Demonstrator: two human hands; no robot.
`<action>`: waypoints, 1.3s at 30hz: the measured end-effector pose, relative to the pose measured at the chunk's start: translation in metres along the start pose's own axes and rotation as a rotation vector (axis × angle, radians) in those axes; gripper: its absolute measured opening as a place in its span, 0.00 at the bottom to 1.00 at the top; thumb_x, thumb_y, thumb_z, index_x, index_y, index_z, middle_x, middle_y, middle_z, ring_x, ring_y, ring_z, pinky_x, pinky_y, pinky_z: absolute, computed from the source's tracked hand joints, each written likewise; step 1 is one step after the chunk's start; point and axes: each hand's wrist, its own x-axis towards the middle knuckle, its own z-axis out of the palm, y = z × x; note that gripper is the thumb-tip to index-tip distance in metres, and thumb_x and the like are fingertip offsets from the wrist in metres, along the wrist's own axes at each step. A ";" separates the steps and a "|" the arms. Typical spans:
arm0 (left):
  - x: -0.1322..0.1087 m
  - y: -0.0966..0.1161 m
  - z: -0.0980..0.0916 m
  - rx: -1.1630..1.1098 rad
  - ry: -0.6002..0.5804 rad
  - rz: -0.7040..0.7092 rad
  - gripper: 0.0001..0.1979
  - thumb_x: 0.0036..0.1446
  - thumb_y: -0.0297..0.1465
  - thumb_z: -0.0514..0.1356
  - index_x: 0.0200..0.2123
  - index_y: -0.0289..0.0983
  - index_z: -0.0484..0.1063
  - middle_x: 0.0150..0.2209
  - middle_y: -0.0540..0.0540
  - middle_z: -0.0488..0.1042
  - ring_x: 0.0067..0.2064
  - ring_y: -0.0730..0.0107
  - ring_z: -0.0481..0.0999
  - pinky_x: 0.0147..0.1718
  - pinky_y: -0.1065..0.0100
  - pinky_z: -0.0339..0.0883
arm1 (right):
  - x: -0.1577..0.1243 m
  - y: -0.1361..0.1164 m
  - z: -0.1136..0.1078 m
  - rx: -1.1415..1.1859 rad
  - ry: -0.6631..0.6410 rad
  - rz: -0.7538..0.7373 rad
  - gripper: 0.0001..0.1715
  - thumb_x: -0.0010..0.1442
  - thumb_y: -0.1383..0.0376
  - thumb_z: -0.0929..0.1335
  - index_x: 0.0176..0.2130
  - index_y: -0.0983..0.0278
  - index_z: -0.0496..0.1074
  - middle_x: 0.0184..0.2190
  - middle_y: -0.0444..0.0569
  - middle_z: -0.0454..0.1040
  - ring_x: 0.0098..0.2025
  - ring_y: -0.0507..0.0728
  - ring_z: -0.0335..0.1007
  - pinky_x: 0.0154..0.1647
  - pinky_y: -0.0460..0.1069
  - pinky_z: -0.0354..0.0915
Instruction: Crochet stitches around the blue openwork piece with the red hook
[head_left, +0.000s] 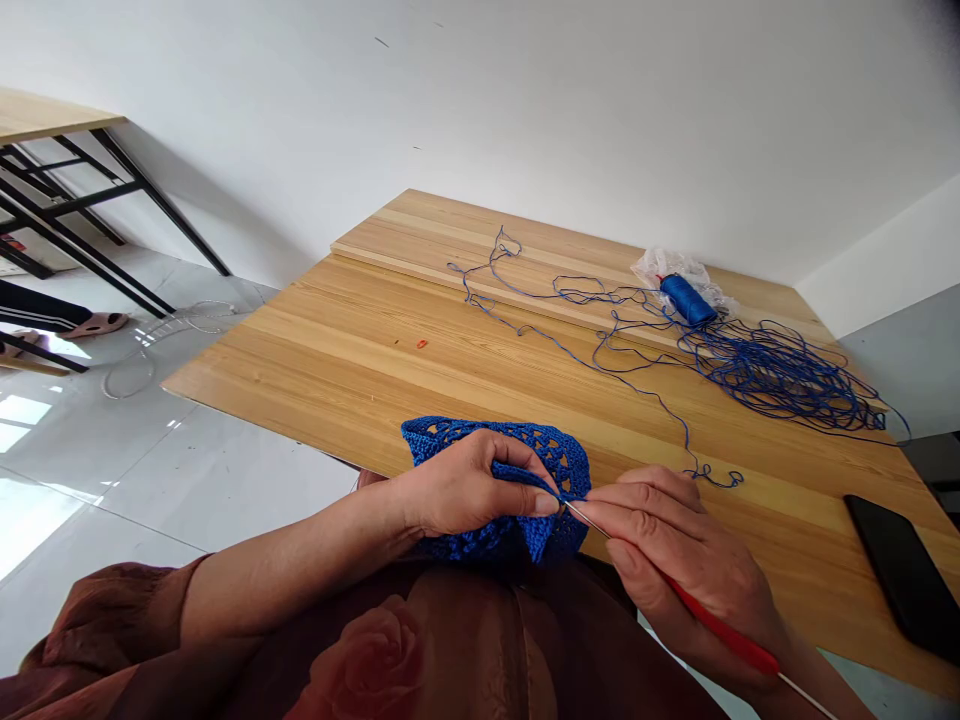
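Observation:
Blue openwork crochet fabric (568, 462) hangs at the table's front edge, partly over my lap. My left hand (480, 485) pinches a folded edge of it between thumb and fingers. My right hand (675, 550) is closed around a crochet hook with a red handle (731, 640). The hook's thin metal shaft points left, and its tip meets the fabric right at my left thumb. The exact stitch at the tip is too small to make out. Blue yarn (645, 390) trails across the table toward my right hand.
On the wooden table (315, 350), a blue yarn spool (688, 299) lies on a clear plastic bag (660, 262) beside a loose yarn tangle (787, 375). A black phone (900, 570) is at the right edge. A small orange-red piece (421, 344) lies mid-table. Another person's foot (97, 324) shows at left.

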 end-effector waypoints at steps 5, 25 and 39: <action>0.001 -0.002 -0.004 0.086 -0.071 0.028 0.08 0.52 0.34 0.68 0.34 0.35 0.81 0.31 0.48 0.80 0.35 0.68 0.74 0.39 0.69 0.67 | 0.004 -0.001 -0.003 0.053 -0.027 -0.009 0.17 0.64 0.71 0.65 0.51 0.63 0.76 0.41 0.50 0.81 0.45 0.58 0.73 0.46 0.54 0.70; -0.001 -0.002 0.009 0.036 0.095 0.017 0.13 0.50 0.38 0.71 0.34 0.34 0.80 0.34 0.46 0.79 0.37 0.66 0.74 0.40 0.68 0.67 | 0.009 0.009 0.030 0.419 0.191 0.304 0.09 0.66 0.58 0.69 0.42 0.59 0.76 0.37 0.49 0.76 0.42 0.59 0.72 0.44 0.55 0.69; -0.001 -0.007 0.010 -0.290 0.123 -0.115 0.11 0.47 0.36 0.70 0.29 0.34 0.76 0.27 0.49 0.73 0.29 0.73 0.66 0.31 0.69 0.58 | 0.006 0.023 0.023 0.604 0.128 0.313 0.12 0.69 0.58 0.67 0.42 0.59 0.79 0.35 0.49 0.78 0.41 0.58 0.74 0.44 0.55 0.70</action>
